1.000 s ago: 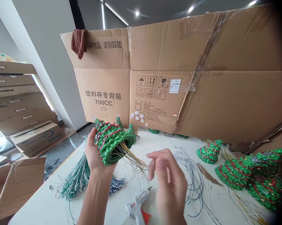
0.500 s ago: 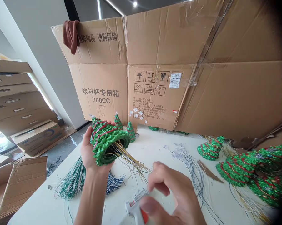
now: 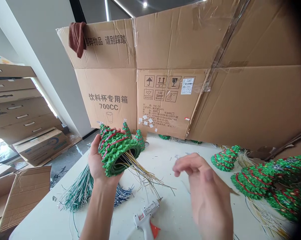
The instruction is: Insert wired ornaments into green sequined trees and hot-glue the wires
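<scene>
My left hand (image 3: pixel 96 163) is wrapped around a small green artificial Christmas tree (image 3: pixel 116 141), trimmed with red garland. The tree lies tilted, its hollow base turned toward me and to the right. From that base a bundle of yellow and white wires (image 3: pixel 142 173) sticks out. My right hand (image 3: pixel 205 186) hovers over the table, thumb apart from the bent fingers, with nothing visible in it. It covers most of the star-tipped wires behind it. Left of this hand, a white hot glue gun (image 3: pixel 146 216) with an orange trigger rests on the table.
Bundles of green-white wires (image 3: pixel 79 190) and blue-white wires (image 3: pixel 122 195) lie beside my left forearm. Small trees (image 3: pixel 139 137) stand behind, and several glittery trees (image 3: pixel 250 180) lie at right. A tall cardboard sheet (image 3: pixel 170 43) walls the table's back. An open carton (image 3: pixel 25 200) stands at left.
My right hand has moved up and to the right, away from the glue gun, and now covers the star-tipped wires. The tree in my left hand has shifted only slightly.
</scene>
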Motion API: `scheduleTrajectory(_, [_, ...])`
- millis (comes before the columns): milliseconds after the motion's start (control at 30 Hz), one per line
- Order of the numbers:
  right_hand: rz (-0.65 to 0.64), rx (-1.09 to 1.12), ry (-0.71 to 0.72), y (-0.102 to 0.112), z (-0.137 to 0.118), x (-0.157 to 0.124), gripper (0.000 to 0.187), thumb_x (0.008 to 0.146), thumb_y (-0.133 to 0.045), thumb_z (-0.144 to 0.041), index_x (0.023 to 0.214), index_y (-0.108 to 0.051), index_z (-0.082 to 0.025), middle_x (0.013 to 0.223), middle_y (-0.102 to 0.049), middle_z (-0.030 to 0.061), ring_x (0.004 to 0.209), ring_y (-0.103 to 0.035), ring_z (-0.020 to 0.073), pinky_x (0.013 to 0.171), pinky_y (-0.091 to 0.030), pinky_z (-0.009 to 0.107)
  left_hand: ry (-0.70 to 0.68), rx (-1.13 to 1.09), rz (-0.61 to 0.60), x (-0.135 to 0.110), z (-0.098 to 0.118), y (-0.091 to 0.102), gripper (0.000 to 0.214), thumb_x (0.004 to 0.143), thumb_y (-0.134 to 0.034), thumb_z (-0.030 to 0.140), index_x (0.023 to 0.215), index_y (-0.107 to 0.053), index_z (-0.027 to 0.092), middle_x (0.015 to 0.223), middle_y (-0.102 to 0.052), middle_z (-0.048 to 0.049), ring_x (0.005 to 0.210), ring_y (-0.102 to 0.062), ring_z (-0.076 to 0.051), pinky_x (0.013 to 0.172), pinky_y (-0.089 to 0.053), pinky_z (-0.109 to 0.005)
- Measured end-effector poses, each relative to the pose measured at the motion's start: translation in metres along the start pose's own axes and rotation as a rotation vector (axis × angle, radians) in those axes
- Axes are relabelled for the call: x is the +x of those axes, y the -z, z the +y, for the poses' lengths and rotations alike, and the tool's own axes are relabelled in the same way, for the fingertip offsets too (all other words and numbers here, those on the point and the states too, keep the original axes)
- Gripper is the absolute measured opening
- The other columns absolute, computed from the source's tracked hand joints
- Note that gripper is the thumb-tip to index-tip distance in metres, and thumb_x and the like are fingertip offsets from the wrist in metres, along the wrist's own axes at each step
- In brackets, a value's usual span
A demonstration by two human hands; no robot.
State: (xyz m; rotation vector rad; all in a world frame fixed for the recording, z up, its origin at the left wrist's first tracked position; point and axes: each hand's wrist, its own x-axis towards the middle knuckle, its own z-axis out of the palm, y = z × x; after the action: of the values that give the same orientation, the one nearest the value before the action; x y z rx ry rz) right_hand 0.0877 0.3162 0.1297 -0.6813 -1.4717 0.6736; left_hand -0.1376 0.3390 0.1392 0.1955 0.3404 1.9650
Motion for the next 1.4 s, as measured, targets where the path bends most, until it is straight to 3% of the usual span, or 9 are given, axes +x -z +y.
scheduleTrajectory(67, [-0.105, 0.099, -0.012, 0.0, -0.002, 0.0, 0.046, 0.117, -0.039, -0.047, 0.107, -0.077, -0.025, 0.097, -0.074, 0.0069, 0.087, -0.07, 0.0215, 0.077, -0.058, 0.035, 0.012, 0.002, 0.001, 0.0, -0.001, 0.0, 0.034, 0.099, -0.055, 0.041, 0.117, -0.072, 0.017, 0.102, -0.082, -0.0118, 0.1, -0.081, -0.026, 0.094, -0.067, -0.041])
scheduleTrajectory(167, [-0.182, 0.037, -0.025, -0.009, -0.005, -0.005, 0.021, 0.11, -0.061, -0.038, 0.113, -0.08, -0.028, 0.086, -0.075, 0.0017, 0.08, -0.071, 0.0181, 0.073, -0.059, 0.03, 0.023, 0.031, -0.023, -0.002, -0.005, 0.0, 0.032, 0.1, -0.056, 0.042, 0.115, -0.073, 0.019, 0.101, -0.083, -0.011, 0.098, -0.081, -0.027, 0.097, -0.067, -0.045])
scheduleTrajectory(367, [-0.242, -0.115, 0.061, -0.042, -0.006, -0.024, 0.02, 0.106, -0.063, -0.02, 0.116, -0.081, -0.021, 0.064, -0.063, -0.0044, 0.05, -0.05, 0.011, 0.05, -0.043, 0.025, 0.008, 0.078, -0.057, -0.011, -0.021, -0.001, 0.031, 0.101, -0.061, 0.041, 0.114, -0.077, 0.017, 0.105, -0.083, -0.0102, 0.101, -0.081, -0.03, 0.101, -0.066, -0.049])
scheduleTrajectory(500, [-0.176, -0.187, 0.151, -0.052, 0.003, -0.027, 0.021, 0.103, -0.062, -0.01, 0.091, -0.077, -0.019, 0.058, -0.053, -0.0061, 0.048, -0.037, 0.0086, 0.046, -0.031, 0.025, 0.043, 0.124, -0.07, -0.02, -0.035, -0.006, 0.034, 0.1, -0.064, 0.042, 0.117, -0.079, 0.017, 0.103, -0.083, -0.0105, 0.106, -0.081, -0.033, 0.1, -0.066, -0.048])
scheduleTrajectory(600, [-0.135, -0.256, 0.157, -0.051, 0.01, -0.026, 0.035, 0.096, -0.06, -0.004, 0.065, -0.057, -0.02, 0.052, -0.045, -0.0076, 0.045, -0.031, 0.0074, 0.045, -0.024, 0.026, 0.101, 0.145, -0.074, -0.027, -0.042, -0.009, 0.036, 0.098, -0.069, 0.046, 0.117, -0.08, 0.017, 0.101, -0.082, -0.0105, 0.106, -0.081, -0.032, 0.099, -0.066, -0.046])
scheduleTrajectory(700, [-0.172, -0.245, 0.107, -0.047, 0.015, -0.024, 0.04, 0.089, -0.058, -0.002, 0.057, -0.044, -0.021, 0.046, -0.042, -0.0088, 0.04, -0.035, 0.0058, 0.044, -0.025, 0.024, 0.164, 0.158, -0.055, -0.03, -0.046, -0.009, 0.034, 0.095, -0.072, 0.044, 0.114, -0.081, 0.017, 0.099, -0.082, -0.0106, 0.104, -0.082, -0.033, 0.096, -0.066, -0.045])
scheduleTrajectory(900, [-0.114, -0.282, 0.134, -0.049, 0.013, -0.027, 0.04, 0.092, -0.055, -0.005, 0.059, -0.042, -0.022, 0.046, -0.044, -0.0078, 0.039, -0.04, 0.0065, 0.046, -0.028, 0.025, 0.219, 0.15, -0.044, -0.029, -0.047, -0.009, 0.034, 0.095, -0.072, 0.043, 0.113, -0.081, 0.016, 0.102, -0.083, -0.0119, 0.105, -0.081, -0.034, 0.096, -0.066, -0.047])
scheduleTrajectory(1167, [-0.055, -0.238, 0.141, -0.05, 0.0, -0.035, 0.017, 0.104, -0.063, -0.011, 0.104, -0.075, -0.022, 0.062, -0.059, -0.0066, 0.048, -0.049, 0.0086, 0.051, -0.041, 0.023, 0.126, 0.069, -0.077, -0.019, -0.035, -0.007, 0.034, 0.101, -0.065, 0.039, 0.119, -0.079, 0.015, 0.107, -0.083, -0.0119, 0.105, -0.081, -0.032, 0.099, -0.066, -0.046])
scheduleTrajectory(1400, [0.054, -0.017, -0.003, -0.045, -0.007, -0.028, 0.016, 0.106, -0.065, -0.017, 0.102, -0.077, -0.028, 0.085, -0.071, -0.0008, 0.072, -0.064, 0.0127, 0.061, -0.051, 0.025, 0.15, -0.053, -0.027, -0.012, -0.021, -0.006, 0.036, 0.105, -0.054, 0.04, 0.114, -0.076, 0.013, 0.102, -0.082, -0.0115, 0.097, -0.081, -0.028, 0.101, -0.065, -0.048])
